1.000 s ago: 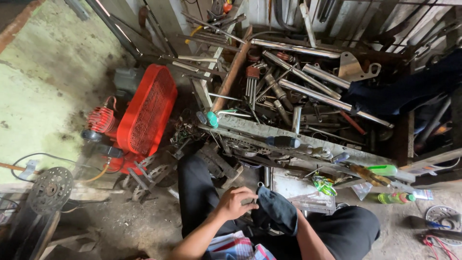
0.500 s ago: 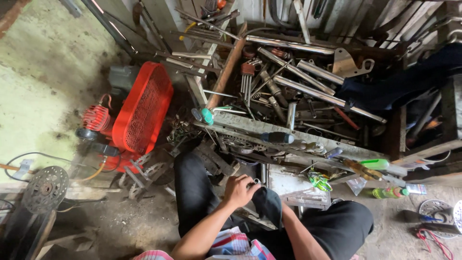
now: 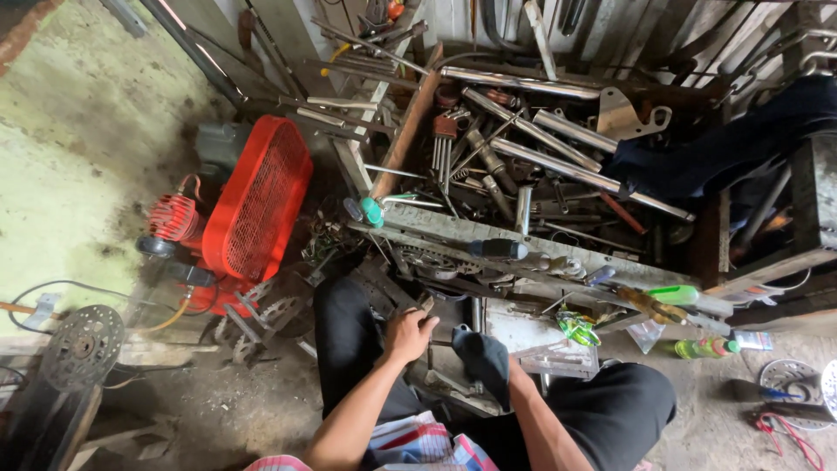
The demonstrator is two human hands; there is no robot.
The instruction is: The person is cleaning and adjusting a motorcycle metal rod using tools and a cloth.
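The dark cloth (image 3: 485,359) lies in front of you between your knees, draped over your right hand (image 3: 488,371) so that you cannot tell how that hand is set. Your left hand (image 3: 408,334) sits just beside it to the left, fingers curled loosely on a metal part (image 3: 420,303), grip unclear. The red compressor (image 3: 248,209) stands well off to the left. On the cluttered table (image 3: 523,244), a green bottle (image 3: 708,348) lies at the right end, with a green-striped packet (image 3: 578,327) nearer the cloth.
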